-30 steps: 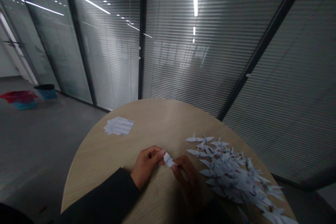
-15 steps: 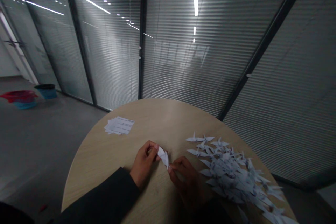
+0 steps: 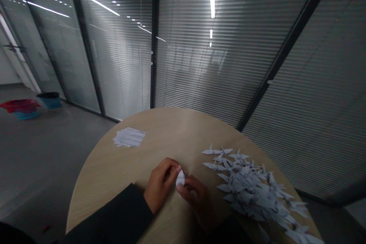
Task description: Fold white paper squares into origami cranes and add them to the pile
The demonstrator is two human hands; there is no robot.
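Between my two hands, above the middle of the round table (image 3: 171,126), is a small piece of folded white paper (image 3: 180,178). My left hand (image 3: 162,181) pinches its upper left part between thumb and fingers. From the right, my right hand (image 3: 196,196) grips its lower right side with thumb and fingertips. Much of the paper is covered by the fingers, so its exact folded shape is hard to make out. To the right of my right hand lies a heap of folded paper cranes (image 3: 251,188) with pointed wings.
A small stack of printed paper sheets (image 3: 130,137) lies at the table's left side. On the floor to the left stand a blue bin with a red liner (image 3: 21,107) and a blue bin with a black liner (image 3: 50,100). Glass partitions with blinds (image 3: 194,45) rise behind the table.
My hands have come closer together, the left moving right and slightly down. The folded paper has turned and less of it shows between the fingers. The crane heap and sheets stay put.
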